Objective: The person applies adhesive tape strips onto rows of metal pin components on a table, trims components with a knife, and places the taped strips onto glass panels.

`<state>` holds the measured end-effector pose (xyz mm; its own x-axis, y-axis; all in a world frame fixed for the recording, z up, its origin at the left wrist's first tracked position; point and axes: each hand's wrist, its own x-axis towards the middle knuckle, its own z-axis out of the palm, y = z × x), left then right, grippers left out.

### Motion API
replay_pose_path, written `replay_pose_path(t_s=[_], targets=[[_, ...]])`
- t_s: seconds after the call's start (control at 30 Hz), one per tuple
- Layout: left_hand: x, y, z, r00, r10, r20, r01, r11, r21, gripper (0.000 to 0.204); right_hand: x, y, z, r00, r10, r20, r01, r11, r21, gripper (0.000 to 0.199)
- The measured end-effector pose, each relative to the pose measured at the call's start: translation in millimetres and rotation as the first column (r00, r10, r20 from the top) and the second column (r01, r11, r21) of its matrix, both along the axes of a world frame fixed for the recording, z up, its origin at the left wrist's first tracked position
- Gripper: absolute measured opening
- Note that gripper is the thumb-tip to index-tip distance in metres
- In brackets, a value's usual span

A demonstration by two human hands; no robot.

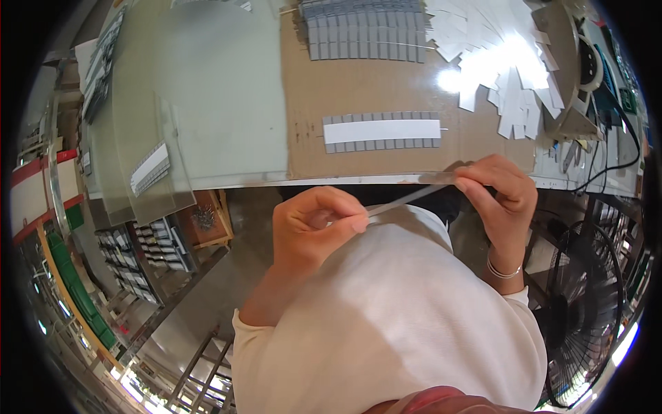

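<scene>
Cardboard (376,86) bears a panel (383,131) within reach, while the left hand (312,224) and right hand (502,186) pinch opposite ends of a strip (412,198), seemingly to keep it straight.

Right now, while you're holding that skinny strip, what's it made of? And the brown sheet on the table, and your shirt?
The strip: probably plastic, smooth, because it looks pale and see-through; I can't be sure.
The brown sheet: likely cardboard, since it's flat and tan with a fairly dull surface.
The shirt: cloth, matte, with soft folds; which fibre, I can't tell.
</scene>
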<state>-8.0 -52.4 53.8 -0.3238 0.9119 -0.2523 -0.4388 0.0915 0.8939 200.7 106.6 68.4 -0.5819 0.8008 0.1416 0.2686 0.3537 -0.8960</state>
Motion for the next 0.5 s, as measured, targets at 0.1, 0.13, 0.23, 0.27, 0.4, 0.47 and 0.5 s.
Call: replay_pose_path(t_s=[0.1,0.13,0.23,0.27,0.4,0.47,0.5], targets=[[-7,-2,-2,1.000,0.013,-0.021,-0.013,1.000,0.008,0.007,10,5,6,0.985,0.141,-0.103,-0.168,0.931,-0.325,0.009],[-10,-2,1,0.998,0.047,-0.052,-0.049,0.998,-0.033,0.005,12,6,7,0.974,0.161,-0.157,-0.217,0.856,-0.470,0.011],[-15,3,8,0.983,0.095,-0.157,-0.103,0.994,-0.044,0.005,4,7,9,0.971,0.146,-0.190,-0.226,0.824,-0.519,0.011],[-16,7,10,0.974,0.125,-0.191,-0.138,0.989,-0.057,0.004,-1,8,7,0.970,0.147,-0.192,-0.228,0.820,-0.525,0.011],[-25,28,0,0.726,0.169,-0.667,-0.249,0.968,-0.026,0.004,-30,14,-5,0.998,-0.006,0.059,-0.001,0.993,0.119,0.006],[-27,43,0,0.632,0.150,-0.760,-0.262,0.965,-0.028,0.005,-40,18,-9,0.983,-0.058,0.174,0.009,0.963,0.268,0.008],[-27,47,1,0.527,0.131,-0.840,-0.277,0.961,-0.024,0.005,-43,18,-13,0.979,-0.068,0.191,0.012,0.959,0.282,0.012]])
